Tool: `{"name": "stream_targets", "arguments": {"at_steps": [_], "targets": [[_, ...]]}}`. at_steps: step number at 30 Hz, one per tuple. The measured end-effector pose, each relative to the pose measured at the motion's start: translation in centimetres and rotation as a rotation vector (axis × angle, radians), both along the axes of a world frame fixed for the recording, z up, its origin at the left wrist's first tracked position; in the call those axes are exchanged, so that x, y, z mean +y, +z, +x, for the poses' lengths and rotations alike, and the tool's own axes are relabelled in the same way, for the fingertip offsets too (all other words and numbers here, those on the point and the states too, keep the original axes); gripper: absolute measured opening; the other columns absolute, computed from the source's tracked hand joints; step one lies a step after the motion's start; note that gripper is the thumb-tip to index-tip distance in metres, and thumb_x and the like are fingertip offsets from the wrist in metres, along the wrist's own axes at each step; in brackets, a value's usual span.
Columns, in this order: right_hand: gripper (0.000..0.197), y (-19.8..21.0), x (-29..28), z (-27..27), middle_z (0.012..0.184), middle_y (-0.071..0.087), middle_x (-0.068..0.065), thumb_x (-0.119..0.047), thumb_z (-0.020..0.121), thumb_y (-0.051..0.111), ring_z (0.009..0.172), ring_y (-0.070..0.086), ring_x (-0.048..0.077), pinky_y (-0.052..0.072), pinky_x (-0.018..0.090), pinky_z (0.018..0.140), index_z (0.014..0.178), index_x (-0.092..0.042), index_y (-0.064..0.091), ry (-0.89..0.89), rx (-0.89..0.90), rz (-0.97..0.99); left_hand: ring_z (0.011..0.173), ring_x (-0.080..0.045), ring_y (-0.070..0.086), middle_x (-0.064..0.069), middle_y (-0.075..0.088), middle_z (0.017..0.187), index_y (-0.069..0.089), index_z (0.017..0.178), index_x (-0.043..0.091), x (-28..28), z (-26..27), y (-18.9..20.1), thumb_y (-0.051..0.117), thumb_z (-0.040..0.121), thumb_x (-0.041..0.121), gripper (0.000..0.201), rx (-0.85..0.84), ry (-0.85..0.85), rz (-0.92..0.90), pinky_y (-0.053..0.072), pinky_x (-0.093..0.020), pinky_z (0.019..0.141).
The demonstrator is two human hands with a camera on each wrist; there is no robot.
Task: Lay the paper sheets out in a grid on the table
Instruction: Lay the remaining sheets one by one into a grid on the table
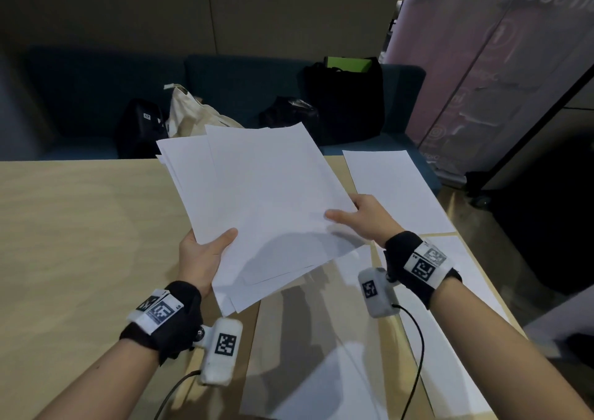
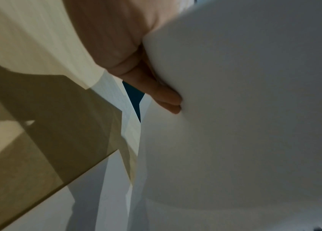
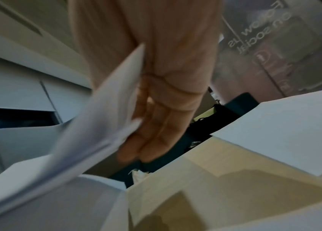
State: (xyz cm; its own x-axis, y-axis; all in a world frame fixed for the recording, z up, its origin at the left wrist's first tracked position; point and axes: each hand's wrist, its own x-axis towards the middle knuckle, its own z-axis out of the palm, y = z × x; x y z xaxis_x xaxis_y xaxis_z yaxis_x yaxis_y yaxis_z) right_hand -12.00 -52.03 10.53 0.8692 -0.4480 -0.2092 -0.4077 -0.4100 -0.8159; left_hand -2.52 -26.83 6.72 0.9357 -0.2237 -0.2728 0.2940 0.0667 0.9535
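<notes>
I hold a fanned stack of white paper sheets (image 1: 266, 194) in the air above the wooden table (image 1: 80, 243). My left hand (image 1: 205, 252) grips its near left corner, thumb on top; the fingers (image 2: 168, 96) press the stack's underside (image 2: 255, 109). My right hand (image 1: 360, 217) pinches the right edge of the top sheets, thumb above and fingers (image 3: 156, 132) below the paper (image 3: 97, 125). Three sheets lie flat on the table: one at the far right (image 1: 392, 188), one at the near right (image 1: 450, 307), one near the middle (image 1: 305, 355).
A dark blue sofa (image 1: 241, 79) behind the table carries black bags (image 1: 347, 101) and a cream tote (image 1: 189, 114). A pink banner (image 1: 475, 66) stands at the right, beyond the table's right edge. Bare wood (image 1: 64, 275) covers the table's left half.
</notes>
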Motion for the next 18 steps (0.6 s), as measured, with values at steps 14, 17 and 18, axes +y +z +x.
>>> {"name": "stream_targets", "arguments": {"at_steps": [14,17,18], "targets": [[0.041,-2.7,-1.8,2.8,0.060,0.033,-0.005,-0.010,0.093,0.051,0.069,0.040,0.019,0.034,0.023,0.067,0.057,-0.020,0.033,-0.405,-0.024,-0.115,0.097,-0.024,0.061,-0.007,0.064,0.108,0.057,0.117,0.005,5.2,0.9,0.0,0.068,0.083,0.007,0.035,0.006,0.116,0.051,0.046,-0.032,0.088],[0.042,-2.7,-3.2,4.3,0.062,0.030,0.002,0.001,0.094,0.036,0.082,0.040,0.022,0.034,0.028,0.070,0.058,-0.015,0.025,-0.371,0.136,-0.189,0.097,-0.024,0.061,-0.007,0.063,0.108,0.057,0.111,0.010,6.3,1.4,-0.2,0.069,0.082,0.009,0.031,0.015,0.186,0.057,0.047,-0.034,0.090],[0.042,-2.7,-3.7,4.7,0.062,0.032,0.003,0.002,0.095,0.034,0.082,0.042,0.023,0.037,0.029,0.070,0.058,-0.015,0.025,-0.363,0.178,-0.190,0.097,-0.024,0.061,-0.006,0.063,0.108,0.057,0.110,0.011,6.6,1.5,-0.3,0.070,0.082,0.009,0.031,0.016,0.212,0.059,0.047,-0.033,0.089]]}}
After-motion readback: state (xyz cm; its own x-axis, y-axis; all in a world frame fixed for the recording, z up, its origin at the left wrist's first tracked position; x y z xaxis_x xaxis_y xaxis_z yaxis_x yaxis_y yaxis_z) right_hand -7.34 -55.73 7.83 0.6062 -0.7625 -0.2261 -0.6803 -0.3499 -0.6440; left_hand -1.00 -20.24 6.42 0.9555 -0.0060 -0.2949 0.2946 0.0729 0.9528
